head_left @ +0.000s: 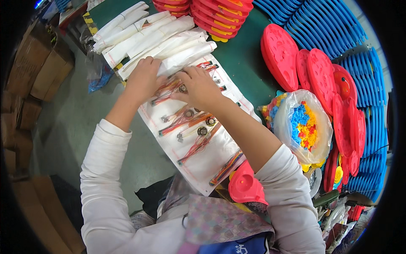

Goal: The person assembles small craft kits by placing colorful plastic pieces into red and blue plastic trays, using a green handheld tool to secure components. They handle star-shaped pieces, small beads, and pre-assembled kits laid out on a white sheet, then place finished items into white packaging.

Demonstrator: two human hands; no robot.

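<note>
A long white sheet (220, 154) lies slantwise across the green table, with bundles of coloured wires (198, 148) in rows on it. Small round speakers (202, 131) are joined to several of the bundles. The far end of the sheet meets a white roll (188, 58). My left hand (145, 80) bends its fingers over the near side of that roll at the left, thumb inward. My right hand (201, 88) is over the wires just below the roll, fingertips close to its edge, thumb spread away. A speaker (183, 89) shows between my hands; some wires are hidden under them.
More white rolls (127, 31) lie beyond. Stacked red plastic shells (222, 19) stand at the back, red shells (279, 57) and blue plastic parts (325, 27) at right. A bag of small coloured pieces (304, 127) sits right of my forearm. Cardboard boxes (40, 63) stand at far left.
</note>
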